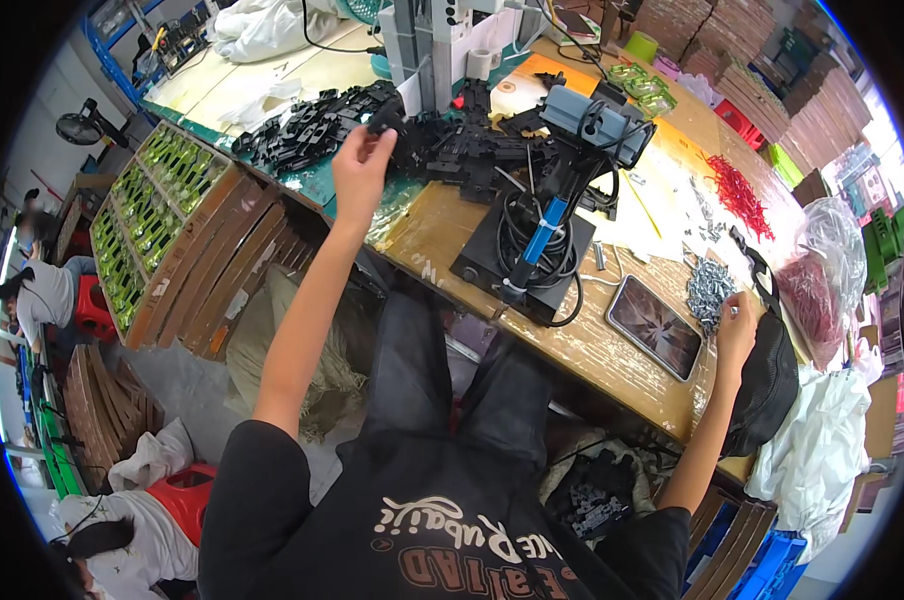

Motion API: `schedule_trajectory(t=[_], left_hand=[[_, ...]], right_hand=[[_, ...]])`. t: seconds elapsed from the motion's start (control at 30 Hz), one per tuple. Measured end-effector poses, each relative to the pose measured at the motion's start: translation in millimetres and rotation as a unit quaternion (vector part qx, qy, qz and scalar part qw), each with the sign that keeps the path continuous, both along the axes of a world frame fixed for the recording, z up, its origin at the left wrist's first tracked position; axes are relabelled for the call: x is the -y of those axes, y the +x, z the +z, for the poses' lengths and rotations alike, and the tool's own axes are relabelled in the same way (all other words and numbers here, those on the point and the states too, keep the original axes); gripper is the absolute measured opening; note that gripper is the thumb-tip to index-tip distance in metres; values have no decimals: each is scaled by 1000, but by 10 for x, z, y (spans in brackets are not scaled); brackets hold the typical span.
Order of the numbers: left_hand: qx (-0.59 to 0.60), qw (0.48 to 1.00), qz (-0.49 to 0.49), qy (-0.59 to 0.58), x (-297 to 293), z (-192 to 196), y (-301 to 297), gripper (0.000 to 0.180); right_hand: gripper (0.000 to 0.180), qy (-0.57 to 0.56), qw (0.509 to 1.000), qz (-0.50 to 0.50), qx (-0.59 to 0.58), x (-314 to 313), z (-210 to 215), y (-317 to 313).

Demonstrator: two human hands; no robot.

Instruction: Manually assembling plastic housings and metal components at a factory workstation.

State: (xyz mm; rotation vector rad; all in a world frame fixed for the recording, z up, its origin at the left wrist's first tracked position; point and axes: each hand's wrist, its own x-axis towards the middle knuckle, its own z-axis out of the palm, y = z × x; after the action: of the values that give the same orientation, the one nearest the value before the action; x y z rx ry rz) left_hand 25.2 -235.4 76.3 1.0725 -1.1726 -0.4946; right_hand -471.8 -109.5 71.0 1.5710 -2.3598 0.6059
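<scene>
Head view: left of upper centre, the left hand (pixel 360 172) pinches a black part (pixel 386 116) near a black heap (pixel 317 125); at right, the right hand (pixel 737 328) curls beside silver pieces (pixel 709 285), grip unclear. Wooden worktop (pixel 424 225) mid-frame; stacked cartons (pixel 817 120) upper right.

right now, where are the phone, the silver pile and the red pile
phone (pixel 655 328), head view, middle of its screen
silver pile (pixel 709 288), head view, middle of the heap
red pile (pixel 739 193), head view, its dense middle
</scene>
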Motion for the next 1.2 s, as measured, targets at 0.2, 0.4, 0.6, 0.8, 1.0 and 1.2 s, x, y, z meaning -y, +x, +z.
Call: schedule_trajectory(t=[0.2, 0.4, 0.6, 0.8, 1.0, 1.2], left_hand=[[-239, 967, -83, 23, -530, 255, 28, 7], [-326, 910, -199, 158, -1477, 207, -377, 15], [-242, 815, -415, 324, -2137, -130, -820, 24], [-152, 805, -423, 387, -2307, -356, -953, 16], [-176, 796, -408, 411, -2314, -463, -995, 20], [-281, 824, -349, 347, -2337, -376, -986, 28]], right_hand=[[9, -180, 962, 94, 184, -172, 58, -61], [7, -232, 816, 226, 479, -612, 280, 805], [17, -133, 779, 309, 529, -948, 184, 1585], [17, -84, 742, 352, 565, -1137, -34, 1960], [21, -47, 725, 328, 603, -1230, -144, 2037], [24, -38, 726, 284, 625, -1303, -144, 2147]])
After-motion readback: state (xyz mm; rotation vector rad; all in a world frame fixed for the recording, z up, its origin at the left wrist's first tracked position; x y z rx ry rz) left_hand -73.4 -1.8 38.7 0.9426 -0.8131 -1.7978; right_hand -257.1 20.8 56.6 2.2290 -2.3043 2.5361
